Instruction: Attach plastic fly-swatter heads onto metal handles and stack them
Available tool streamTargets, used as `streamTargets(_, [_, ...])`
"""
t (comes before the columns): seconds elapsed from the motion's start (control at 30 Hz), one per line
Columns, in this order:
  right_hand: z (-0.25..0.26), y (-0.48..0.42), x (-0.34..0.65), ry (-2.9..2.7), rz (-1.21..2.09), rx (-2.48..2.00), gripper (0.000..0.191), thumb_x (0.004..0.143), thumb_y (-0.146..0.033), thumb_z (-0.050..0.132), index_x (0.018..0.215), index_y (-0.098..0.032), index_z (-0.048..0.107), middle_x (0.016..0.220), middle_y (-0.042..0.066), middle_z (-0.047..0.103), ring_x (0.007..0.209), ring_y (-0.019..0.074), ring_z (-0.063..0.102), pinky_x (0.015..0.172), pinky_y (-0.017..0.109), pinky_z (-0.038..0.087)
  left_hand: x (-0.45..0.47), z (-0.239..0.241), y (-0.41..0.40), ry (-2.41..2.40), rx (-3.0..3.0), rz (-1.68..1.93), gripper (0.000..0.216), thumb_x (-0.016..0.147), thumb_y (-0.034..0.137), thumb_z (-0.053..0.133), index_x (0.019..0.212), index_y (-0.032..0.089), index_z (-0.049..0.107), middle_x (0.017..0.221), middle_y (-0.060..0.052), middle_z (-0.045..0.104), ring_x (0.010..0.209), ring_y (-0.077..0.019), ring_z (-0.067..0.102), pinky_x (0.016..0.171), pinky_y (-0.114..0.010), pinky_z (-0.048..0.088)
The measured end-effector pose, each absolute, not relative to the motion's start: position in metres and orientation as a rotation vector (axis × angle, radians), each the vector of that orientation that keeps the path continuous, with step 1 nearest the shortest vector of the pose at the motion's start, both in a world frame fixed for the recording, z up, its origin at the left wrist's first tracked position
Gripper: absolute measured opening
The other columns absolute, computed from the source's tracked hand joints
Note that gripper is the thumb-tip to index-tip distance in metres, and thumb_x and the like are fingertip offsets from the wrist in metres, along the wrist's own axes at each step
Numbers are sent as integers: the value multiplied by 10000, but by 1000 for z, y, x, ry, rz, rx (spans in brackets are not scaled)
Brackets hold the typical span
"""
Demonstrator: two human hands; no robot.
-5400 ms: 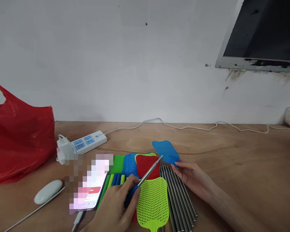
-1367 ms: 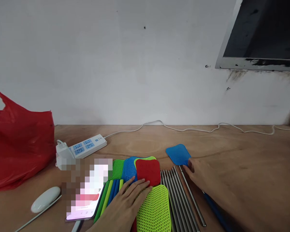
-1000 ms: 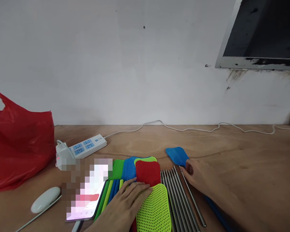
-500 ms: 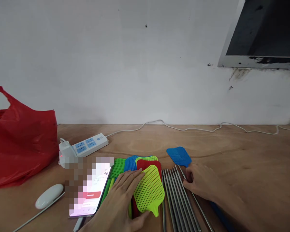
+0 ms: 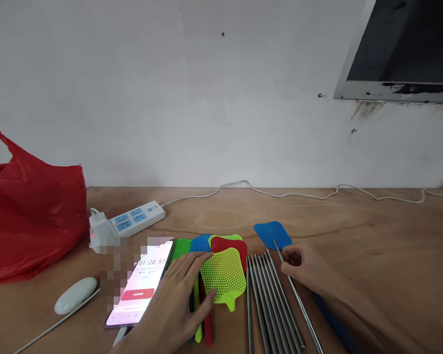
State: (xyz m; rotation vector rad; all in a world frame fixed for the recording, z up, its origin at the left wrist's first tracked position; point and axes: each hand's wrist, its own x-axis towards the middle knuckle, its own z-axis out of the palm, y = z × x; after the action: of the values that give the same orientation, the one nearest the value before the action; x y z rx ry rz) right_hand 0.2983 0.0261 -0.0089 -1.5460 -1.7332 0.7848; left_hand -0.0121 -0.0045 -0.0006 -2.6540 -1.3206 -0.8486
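My left hand lies with fingers stretched and thumb apart, touching the left edge of a yellow-green perforated fly swatter head. Beneath and beyond it, red, blue and green swatter heads overlap; their coloured handles are partly hidden by the hand. My right hand is closed, thumb and forefinger pinching a thin metal rod near its upper end. The rod's tip lies over a separate blue swatter head. Several metal rods lie side by side between my hands.
At left are a lit phone, a white mouse-shaped device with a cable, and a red plastic bag. A white power strip sits behind, its cord running along the wall. A long blue object lies partly under my right forearm.
The yellow-green swatter head has shifted slightly left and away from me with my left hand. The pinched rod's tip has moved up over the blue head.
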Motion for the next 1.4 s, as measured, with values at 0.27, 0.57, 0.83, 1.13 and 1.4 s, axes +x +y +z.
streamTargets(0.27, [4,25,290,-1547,1086,-1357,277,621,-351,560,494,-231,345,503,-75,293,495,93,293,491,236,225,-8,10,-5,-1469,-2566,-718,93,841,166,417,832,237,476,735,-16,617,682,-247,625,644,-383,482])
streamTargets(0.57, [11,15,280,-978,1474,-1214,277,647,-427,708,641,-211,535,442,-86,427,362,55,311,355,173,161,-6,7,-12,-1458,-2777,-690,110,870,174,417,793,239,460,711,5,590,676,-215,608,602,-316,421])
streamTargets(0.83, [10,17,280,-704,1508,-1099,225,662,-357,726,747,-207,583,526,-70,515,431,71,451,401,177,321,-5,9,-7,-1438,-2606,-529,182,870,204,429,695,235,471,636,-13,614,576,-236,614,563,-342,431])
streamTargets(1.13, [11,17,282,-769,1482,-1113,226,685,-385,712,744,-206,588,528,-68,509,420,73,427,400,185,300,-9,8,-8,-1503,-2496,-342,163,854,257,480,696,237,517,638,-23,652,573,-268,654,526,-337,430])
streamTargets(1.4, [13,17,280,-789,1488,-1119,239,661,-387,725,739,-203,595,528,-67,507,425,76,425,394,190,302,-8,11,-7,-1464,-2473,-376,95,850,258,484,860,201,560,755,-67,687,676,-305,684,612,-393,494])
